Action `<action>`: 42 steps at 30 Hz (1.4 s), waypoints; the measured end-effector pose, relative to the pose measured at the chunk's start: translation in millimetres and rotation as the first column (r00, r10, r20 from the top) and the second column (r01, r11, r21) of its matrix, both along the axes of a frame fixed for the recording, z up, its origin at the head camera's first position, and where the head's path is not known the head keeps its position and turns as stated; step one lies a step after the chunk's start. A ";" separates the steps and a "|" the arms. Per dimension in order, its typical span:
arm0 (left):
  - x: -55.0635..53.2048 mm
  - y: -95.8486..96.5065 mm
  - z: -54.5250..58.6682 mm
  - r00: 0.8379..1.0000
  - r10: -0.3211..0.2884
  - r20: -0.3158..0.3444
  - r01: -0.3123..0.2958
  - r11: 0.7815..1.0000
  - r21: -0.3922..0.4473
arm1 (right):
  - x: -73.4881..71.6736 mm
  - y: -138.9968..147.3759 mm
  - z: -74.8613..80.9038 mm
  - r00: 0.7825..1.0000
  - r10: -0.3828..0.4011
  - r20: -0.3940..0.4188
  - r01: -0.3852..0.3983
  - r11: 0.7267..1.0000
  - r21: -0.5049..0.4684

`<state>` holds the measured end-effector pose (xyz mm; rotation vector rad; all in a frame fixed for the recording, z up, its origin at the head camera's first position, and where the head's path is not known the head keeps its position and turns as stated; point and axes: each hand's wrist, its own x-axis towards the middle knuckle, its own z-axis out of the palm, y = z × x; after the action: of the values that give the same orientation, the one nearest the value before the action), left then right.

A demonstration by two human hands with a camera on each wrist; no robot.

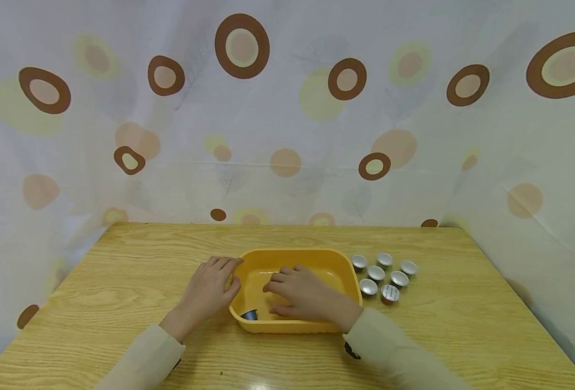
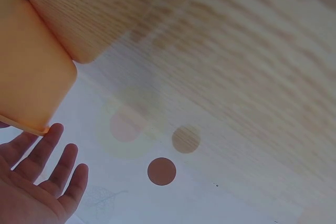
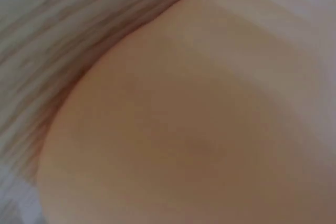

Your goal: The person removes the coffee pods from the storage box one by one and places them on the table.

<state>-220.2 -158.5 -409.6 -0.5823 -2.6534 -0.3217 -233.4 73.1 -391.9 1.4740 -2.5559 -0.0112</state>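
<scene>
A yellow plastic tub (image 1: 287,326) stands on the table. My left hand (image 1: 208,287) is at its left rim, and in the left wrist view the fingers (image 2: 44,156) look straight and spread, with fingertips right at the rim. My right hand (image 1: 299,292) reaches over the right side into the tub, thumb and fingers apart; nothing shows between them, though the palm side is hidden. A dark blue coffee capsule (image 1: 250,314) lies in the tub's near left corner. In the right wrist view the tub's outer wall (image 3: 184,119) fills most of the picture.
Several silver-lidded coffee capsules (image 1: 376,273) stand in a loose group just right of the tub, one with a printed lid (image 1: 390,293). The wooden table (image 1: 121,271) has a patterned cloth (image 1: 287,108) hanging behind it and at the sides.
</scene>
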 end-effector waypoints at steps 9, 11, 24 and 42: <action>-0.1 -0.3 -0.1 1.000 0.004 0.003 -0.004 1.000 -0.003 | 0.4 -11.7 -2.7 1.000 0.013 -0.002 -0.013 1.000 0.021; -0.3 -0.5 -0.4 1.000 0.005 0.004 -0.005 1.000 -0.005 | -0.1 -13.8 -3.2 1.000 0.023 0.001 -0.023 1.000 0.016; 0.8 -0.6 1.1 1.000 0.003 -0.004 -0.003 1.000 -0.014 | 1.3 -25.5 1.9 0.999 0.041 0.008 -0.042 0.998 0.049; 0.2 -0.4 0.0 1.000 -0.002 0.004 0.002 1.000 -0.005 | 0.7 -35.5 -3.1 0.998 0.027 0.050 -0.030 0.997 0.072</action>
<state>-219.9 -158.9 -409.6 -0.5864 -2.6583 -0.3168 -232.7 37.6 -395.0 1.5556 -2.5992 -0.0657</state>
